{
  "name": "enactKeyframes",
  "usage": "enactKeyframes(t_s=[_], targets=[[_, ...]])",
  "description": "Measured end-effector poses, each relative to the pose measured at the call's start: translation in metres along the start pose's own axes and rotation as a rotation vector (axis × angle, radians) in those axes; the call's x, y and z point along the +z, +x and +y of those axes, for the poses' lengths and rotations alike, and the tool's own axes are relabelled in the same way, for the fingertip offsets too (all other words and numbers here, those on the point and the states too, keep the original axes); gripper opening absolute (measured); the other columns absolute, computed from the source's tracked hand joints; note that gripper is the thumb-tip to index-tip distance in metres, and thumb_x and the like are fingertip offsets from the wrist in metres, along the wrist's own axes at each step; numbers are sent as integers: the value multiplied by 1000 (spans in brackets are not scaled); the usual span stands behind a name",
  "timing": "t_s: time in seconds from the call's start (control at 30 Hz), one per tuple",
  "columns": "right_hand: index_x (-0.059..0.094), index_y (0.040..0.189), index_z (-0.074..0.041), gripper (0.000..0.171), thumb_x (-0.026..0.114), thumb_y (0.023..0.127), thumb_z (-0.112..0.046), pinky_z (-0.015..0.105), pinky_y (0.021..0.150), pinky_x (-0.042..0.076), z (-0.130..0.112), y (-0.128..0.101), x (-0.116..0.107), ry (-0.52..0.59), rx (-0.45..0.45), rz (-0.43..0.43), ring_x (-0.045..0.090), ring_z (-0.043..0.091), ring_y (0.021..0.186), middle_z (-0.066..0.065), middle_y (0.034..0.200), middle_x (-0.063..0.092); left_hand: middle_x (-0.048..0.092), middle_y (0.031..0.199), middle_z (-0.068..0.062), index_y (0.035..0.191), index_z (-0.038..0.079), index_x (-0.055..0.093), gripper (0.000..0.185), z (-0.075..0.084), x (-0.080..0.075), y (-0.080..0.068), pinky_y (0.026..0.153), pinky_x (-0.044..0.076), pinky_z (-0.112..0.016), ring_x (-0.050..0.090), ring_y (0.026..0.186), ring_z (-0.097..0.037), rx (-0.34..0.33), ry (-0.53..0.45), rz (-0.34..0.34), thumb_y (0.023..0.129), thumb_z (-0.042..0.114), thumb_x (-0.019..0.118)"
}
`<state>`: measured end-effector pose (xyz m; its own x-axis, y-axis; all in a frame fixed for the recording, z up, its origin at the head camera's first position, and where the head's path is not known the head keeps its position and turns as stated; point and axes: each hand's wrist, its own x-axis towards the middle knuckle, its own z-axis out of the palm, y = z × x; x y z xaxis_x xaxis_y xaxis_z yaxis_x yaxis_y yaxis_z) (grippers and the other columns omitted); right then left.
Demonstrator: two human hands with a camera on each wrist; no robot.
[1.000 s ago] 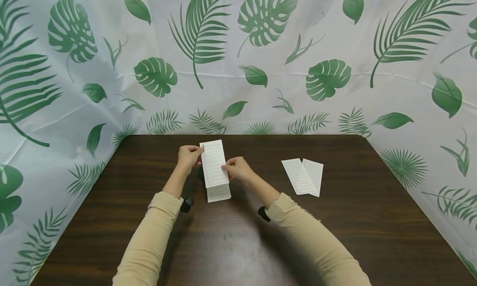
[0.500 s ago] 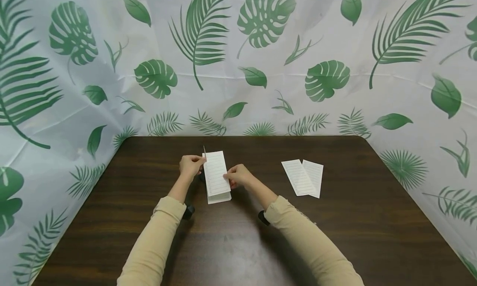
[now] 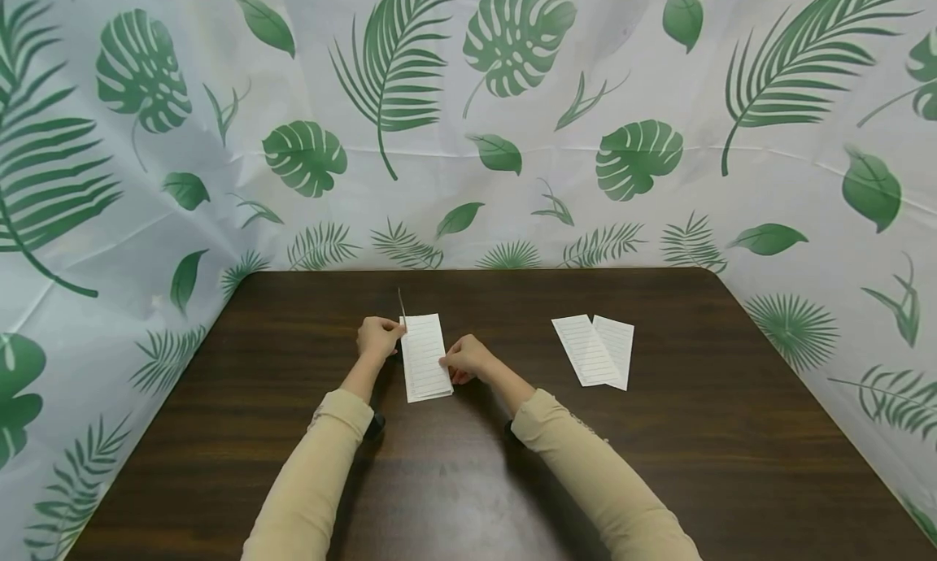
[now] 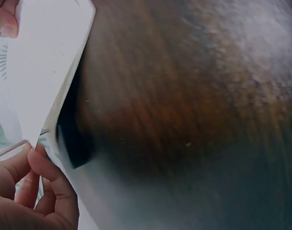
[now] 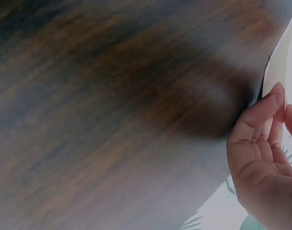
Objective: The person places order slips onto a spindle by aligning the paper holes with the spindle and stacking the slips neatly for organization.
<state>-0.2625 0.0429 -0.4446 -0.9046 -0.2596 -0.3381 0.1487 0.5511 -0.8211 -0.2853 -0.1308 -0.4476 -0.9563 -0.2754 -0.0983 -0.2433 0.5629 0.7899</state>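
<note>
A white lined paper slip (image 3: 426, 358) lies left of centre, nearly covering another slip beneath; only a sliver of the lower one shows at the bottom edge. My left hand (image 3: 379, 337) pinches its upper left corner between thumb and finger. At that corner rises a thin metal spike (image 3: 401, 305), which seems to pass through the paper (image 4: 50, 52) in the left wrist view. A black block (image 4: 74, 141) sits beside the spike there, partly hidden. My right hand (image 3: 468, 358) pinches the slip's right edge, with the thumb on top; the right wrist view shows this hand (image 5: 263, 158) gripping the paper edge.
Two more lined slips (image 3: 600, 351) overlap on the table to the right. The dark wooden table (image 3: 468, 480) ends at a white leaf-printed curtain (image 3: 556, 106) along the back and sides. A dark wrist camera (image 3: 375, 427) sits under the left sleeve.
Both hands have lowered the slip toward me and down, so the spike sticks out farther above its corner. The slip beneath is now almost covered. The two right-hand slips stay put.
</note>
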Motion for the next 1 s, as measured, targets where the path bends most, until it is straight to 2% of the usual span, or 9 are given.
enactKeyframes(t_s=[0.17, 0.23, 0.33, 0.5, 0.67, 0.73, 0.83, 0.93, 1.0], targets=[[70, 91, 7, 19, 60, 90, -9, 24, 50, 52, 1, -1, -1, -41, -1, -5, 51, 10, 47, 11, 63, 63, 73, 93, -15, 95, 4, 75, 21, -2, 4, 1, 67, 56, -35, 58, 48, -9, -2, 50, 45, 88, 22, 66], [70, 91, 6, 18, 62, 89, -10, 29, 52, 56, 3, 7, 0, -61, 21, -8, 54, 12, 47, 16, 67, 67, 73, 91, -14, 94, 4, 75, 20, -3, 5, 1, 71, 56, -38, 57, 48, -10, -6, 62, 55, 87, 22, 67], [71, 89, 5, 19, 65, 87, -13, 29, 51, 56, 7, 18, 1, -113, 10, -10, 57, 13, 47, 12, 64, 67, 73, 91, -14, 93, 4, 75, 19, -5, 8, 1, 70, 55, -38, 61, 57, -16, -9, 69, 70, 87, 20, 67], [70, 76, -2, 21, 69, 84, -21, 30, 48, 56, 61, 87, 13, -184, -10, -47, 63, 18, 50, 9, 60, 67, 72, 94, -15, 91, 2, 74, 16, -8, 11, -2, 61, 56, -32, 65, 65, -22, 15, 42, 92, 86, 16, 67], [71, 77, -1, 22, 68, 85, -20, 35, 54, 59, 97, 132, 29, -247, 36, 0, 67, 23, 56, 13, 65, 69, 70, 87, -18, 87, -1, 69, 12, -10, 12, -4, 77, 56, -39, 58, 48, -13, 70, 30, 116, 85, 11, 67], [69, 71, -2, 22, 67, 85, -20, 32, 48, 57, 116, 153, 33, -239, 6, -4, 65, 21, 51, 11, 58, 67, 67, 83, -17, 86, -1, 65, 11, -12, 13, -4, 83, 54, -43, 54, 48, -11, 87, 40, 119, 84, 10, 67], [66, 61, -8, 26, 72, 80, -24, 29, 41, 54, 142, 183, 35, -186, -16, -40, 62, 17, 43, 5, 49, 63, 59, 85, -14, 88, 0, 60, 12, -14, 12, -4, 75, 57, -39, 58, 53, -21, 93, 46, 99, 85, 9, 67], [67, 63, -8, 22, 71, 79, -23, 31, 42, 55, 148, 188, 36, -178, -12, -33, 63, 18, 45, 6, 51, 64, 56, 100, -18, 97, 1, 58, 14, -14, 12, -3, 55, 57, -27, 62, 79, -37, 71, 21, 45, 87, 9, 65], [69, 69, -8, 19, 69, 82, -21, 33, 47, 57, 141, 180, 35, -203, 9, -13, 65, 21, 50, 8, 57, 67, 51, 113, -22, 104, 1, 57, 18, -14, 12, -2, 48, 54, -20, 56, 98, -45, 53, 3, 4, 89, 10, 63]])
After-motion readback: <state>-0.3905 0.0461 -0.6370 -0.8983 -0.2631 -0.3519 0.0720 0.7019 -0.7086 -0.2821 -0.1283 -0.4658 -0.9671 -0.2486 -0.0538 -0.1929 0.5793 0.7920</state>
